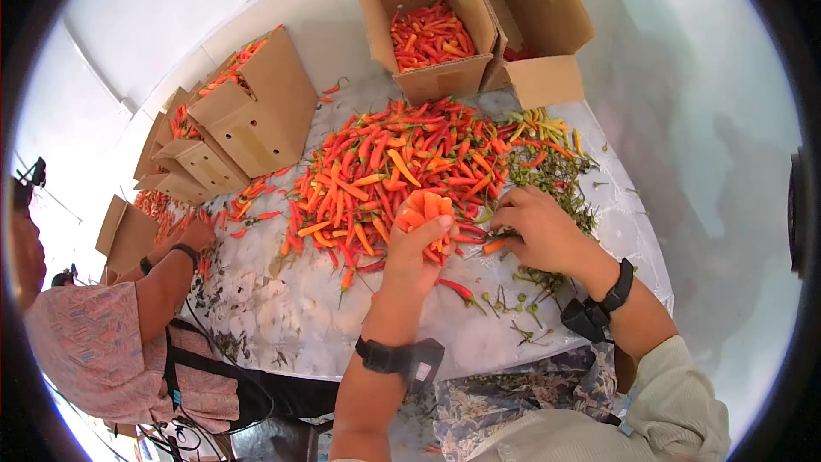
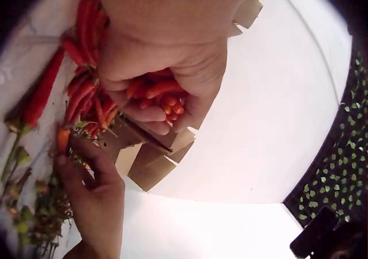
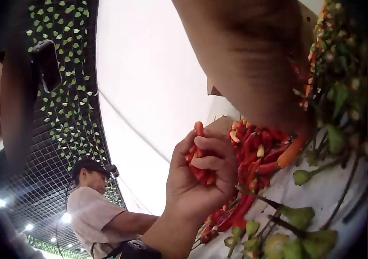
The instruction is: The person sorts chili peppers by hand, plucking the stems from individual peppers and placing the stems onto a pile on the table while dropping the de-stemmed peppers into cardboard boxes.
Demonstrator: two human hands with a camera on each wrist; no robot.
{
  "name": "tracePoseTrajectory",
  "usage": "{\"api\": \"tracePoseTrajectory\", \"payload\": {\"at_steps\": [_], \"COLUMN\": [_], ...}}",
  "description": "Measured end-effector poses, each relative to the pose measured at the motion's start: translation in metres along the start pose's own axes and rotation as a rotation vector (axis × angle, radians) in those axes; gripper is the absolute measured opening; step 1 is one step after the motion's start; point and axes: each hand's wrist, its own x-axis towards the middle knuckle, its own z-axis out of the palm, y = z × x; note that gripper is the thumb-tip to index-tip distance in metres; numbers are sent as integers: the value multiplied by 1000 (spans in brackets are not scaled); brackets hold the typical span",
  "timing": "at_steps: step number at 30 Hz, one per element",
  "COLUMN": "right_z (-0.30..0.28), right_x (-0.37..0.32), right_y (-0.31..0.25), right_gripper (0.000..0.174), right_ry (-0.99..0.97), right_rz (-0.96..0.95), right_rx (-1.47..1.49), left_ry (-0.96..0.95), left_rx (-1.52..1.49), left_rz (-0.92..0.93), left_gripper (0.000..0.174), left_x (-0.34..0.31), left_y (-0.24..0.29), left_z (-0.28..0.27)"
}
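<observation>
A bunch of orange-red peppers (image 1: 425, 208) is gripped in my left hand (image 1: 414, 248), above the front edge of a large pepper pile (image 1: 376, 162). In the left wrist view the left hand (image 2: 167, 57) has its fingers curled round the peppers (image 2: 161, 93). My right hand (image 1: 539, 231) is to the right, low over the table, with an orange pepper (image 1: 494, 245) at its fingertips. The left wrist view shows thumb and fingers of the right hand (image 2: 95, 190) pinching that orange pepper (image 2: 63, 140). Green stems (image 1: 556, 180) lie beside and beyond the right hand.
Open cardboard boxes with peppers stand at the back (image 1: 445, 77) and at the left (image 1: 261, 120). Another person (image 1: 111, 334) works at the table's left side. Loose stems (image 1: 526, 325) and a red pepper (image 1: 460, 291) lie near the front edge of the table (image 1: 342, 338).
</observation>
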Motion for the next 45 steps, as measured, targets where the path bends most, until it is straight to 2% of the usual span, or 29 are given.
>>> {"api": "tracePoseTrajectory", "payload": {"at_steps": [3, 9, 12, 15, 18, 21, 22, 25, 29, 31, 32, 35, 38, 41, 45], "right_z": [3, 6, 17, 14, 4, 0, -1, -4, 0, 5, 7, 2, 10, 10, 4], "right_x": [0, 0, -3, -1, 7, 9, 8, 7, 7, 6, 5, 4, 6, 6, 6], "right_y": [1, -2, 6, 5, 1, 0, 1, -6, -9, -6, -5, -9, -2, 4, 2], "right_gripper": [19, 14, 14, 20, 19, 16, 16, 16, 14, 15, 16, 14, 13, 15, 16], "right_ry": [-121, -141, -146, 16, 307, 96, 58, -50, 13, 99, 138, 136, 60, 20, -144], "right_rz": [-97, -21, -11, -18, -54, 379, 345, 407, 348, 282, 252, 229, 274, 224, 346], "right_rx": [30, -66, -17, 60, 162, 1179, 1314, 1419, 1290, 1059, 943, 898, 1108, 1049, 1310], "left_ry": [-35, -2, -15, 33, 72, 38, 23, 44, -37, -56, -60, -79, -112, -126, -175], "left_rx": [0, 42, 64, 77, 31, 98, 135, 265, 174, 167, 188, 227, 234, 228, 259], "left_rz": [1, -24, -18, -2, -10, 6, 14, 92, -68, -128, -128, -112, -90, -106, -120], "left_gripper": [35, 43, 41, 39, 36, 35, 34, 34, 35, 34, 35, 36, 40, 44, 48], "left_x": [3, 1, 1, 0, 4, 3, 3, -1, -1, -2, -2, -3, -2, -4, -8], "left_y": [-3, -2, -3, -4, -2, -1, -4, -12, -11, -10, -11, -11, -8, -9, -10], "left_z": [-5, -2, 2, -2, -7, -6, -3, 5, 3, 3, 3, 4, 5, 7, 6]}}
